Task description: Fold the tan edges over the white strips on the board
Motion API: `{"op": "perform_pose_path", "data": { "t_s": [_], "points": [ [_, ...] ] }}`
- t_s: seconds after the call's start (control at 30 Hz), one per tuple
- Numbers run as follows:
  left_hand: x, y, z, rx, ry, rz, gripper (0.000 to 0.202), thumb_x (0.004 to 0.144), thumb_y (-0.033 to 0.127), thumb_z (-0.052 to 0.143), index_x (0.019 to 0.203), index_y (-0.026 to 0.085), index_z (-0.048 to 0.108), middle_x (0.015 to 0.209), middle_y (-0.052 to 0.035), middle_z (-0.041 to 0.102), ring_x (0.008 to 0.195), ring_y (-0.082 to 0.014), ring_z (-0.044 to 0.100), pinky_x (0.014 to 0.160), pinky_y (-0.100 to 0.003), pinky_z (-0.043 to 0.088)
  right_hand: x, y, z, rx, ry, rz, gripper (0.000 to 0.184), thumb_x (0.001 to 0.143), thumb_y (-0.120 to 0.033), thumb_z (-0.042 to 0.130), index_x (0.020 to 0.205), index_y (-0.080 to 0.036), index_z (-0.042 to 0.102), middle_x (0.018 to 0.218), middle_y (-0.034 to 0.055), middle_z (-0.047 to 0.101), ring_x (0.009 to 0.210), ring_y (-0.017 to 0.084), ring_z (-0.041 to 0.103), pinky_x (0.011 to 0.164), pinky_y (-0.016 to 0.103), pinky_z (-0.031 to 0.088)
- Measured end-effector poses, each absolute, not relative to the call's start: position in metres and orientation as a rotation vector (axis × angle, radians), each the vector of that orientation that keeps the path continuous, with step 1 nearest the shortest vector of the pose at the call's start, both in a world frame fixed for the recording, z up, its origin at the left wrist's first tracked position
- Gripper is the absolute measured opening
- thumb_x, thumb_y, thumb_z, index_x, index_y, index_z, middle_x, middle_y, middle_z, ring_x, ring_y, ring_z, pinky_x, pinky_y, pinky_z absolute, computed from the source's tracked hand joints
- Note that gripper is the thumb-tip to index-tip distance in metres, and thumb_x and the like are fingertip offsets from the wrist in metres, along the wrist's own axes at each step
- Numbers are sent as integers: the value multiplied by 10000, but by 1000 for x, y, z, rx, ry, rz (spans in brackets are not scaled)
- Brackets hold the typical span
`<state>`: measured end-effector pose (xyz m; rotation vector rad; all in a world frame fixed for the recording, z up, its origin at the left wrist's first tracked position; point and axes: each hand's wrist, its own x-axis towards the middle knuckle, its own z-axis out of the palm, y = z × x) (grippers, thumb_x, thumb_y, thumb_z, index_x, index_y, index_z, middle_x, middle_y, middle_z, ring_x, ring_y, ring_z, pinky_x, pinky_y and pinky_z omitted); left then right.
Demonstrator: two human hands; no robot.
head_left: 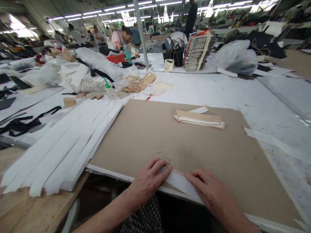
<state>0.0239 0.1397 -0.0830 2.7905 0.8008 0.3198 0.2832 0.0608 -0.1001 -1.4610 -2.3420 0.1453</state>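
Note:
A white strip with a tan edge (181,183) lies at the front edge of the brown board (145,136), between my two hands. My left hand (152,174) is closed on the strip's left end, fingers bent down over it. On the other end my right hand (209,186) pinches the strip, thumb and fingers close together. The undersides of both hands' fingertips are hidden. Farther back on the board sits a small stack of tan and white strips (199,118).
Long white strips (63,142) lie fanned out left of the board. Beyond it are a bottle with a green nozzle (110,90), a red pen (147,98), tan pieces (139,82), a bound stack of panels (199,51) and a plastic bag (236,60). People work in the background.

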Motion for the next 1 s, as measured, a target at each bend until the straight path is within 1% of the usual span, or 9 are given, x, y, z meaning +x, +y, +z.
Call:
{"op": "perform_pose_path", "data": {
  "t_s": [0.13, 0.3, 0.43, 0.6, 0.7, 0.87, 0.93, 1.0],
  "points": [
    [26, 139, -78, 2820, 803, 243, 521, 921, 134, 483, 1426, 232, 400, 1292, -110, 490, 1203, -263, 408, 1018, -407, 470, 286, 60, -100, -1401, -2356, 104, 389, 895, -48, 425, 1240, -178, 551, 991, 69, 602, 832, 203, 565, 703, 304, 503],
    [28, 139, -74, 2856, 805, 149, 584, 899, 138, 529, 1445, 276, 373, 1316, -91, 468, 1217, -269, 391, 1040, -409, 439, 286, 56, -98, -1389, -2369, 103, 419, 902, -36, 402, 1280, -164, 529, 1032, 75, 597, 880, 208, 553, 761, 318, 503],
    [32, 138, -70, 2895, 809, 73, 619, 887, 137, 552, 1445, 329, 365, 1303, -74, 468, 1192, -271, 403, 1006, -411, 452, 285, 54, -96, -1389, -2401, 60, 388, 920, -53, 397, 1278, -135, 521, 1052, 89, 594, 902, 229, 543, 772, 354, 516],
    [39, 136, -62, 2936, 815, -18, 629, 890, 158, 572, 1436, 382, 356, 1299, -64, 457, 1167, -274, 420, 970, -433, 467, 282, 55, -95, -1384, -2434, -31, 357, 922, -71, 417, 1256, -112, 535, 1047, 102, 603, 880, 238, 534, 753, 374, 528],
    [40, 137, -58, 2924, 812, -24, 600, 896, 140, 554, 1425, 359, 372, 1285, -66, 464, 1169, -267, 418, 977, -423, 468, 281, 54, -96, -1393, -2429, -77, 351, 909, -73, 442, 1241, -115, 546, 1038, 98, 611, 873, 240, 530, 750, 377, 525],
    [28, 143, -59, 2866, 799, 81, 482, 929, 126, 485, 1393, 246, 428, 1262, -90, 497, 1185, -246, 423, 1010, -399, 462, 281, 54, -100, -1410, -2388, -147, 352, 877, -50, 460, 1202, -135, 565, 1042, 88, 621, 863, 237, 526, 734, 365, 511],
    [23, 144, -59, 2844, 867, 182, 417, 933, 120, 472, 1340, 213, 488, 1233, -103, 521, 1189, -255, 431, 1016, -429, 455, 280, 54, -101, -1398, -2378, -168, 353, 864, -40, 472, 1189, -136, 570, 1029, 84, 625, 852, 233, 527, 724, 358, 506],
    [26, 141, -58, 2805, 991, 334, 333, 934, 103, 454, 1233, 198, 567, 1213, -112, 538, 1199, -273, 429, 1023, -479, 433, 279, 54, -101, -1394, -2359, -180, 348, 846, -34, 501, 1170, -138, 577, 1010, 78, 629, 842, 233, 531, 717, 358, 503]
  ]
}}
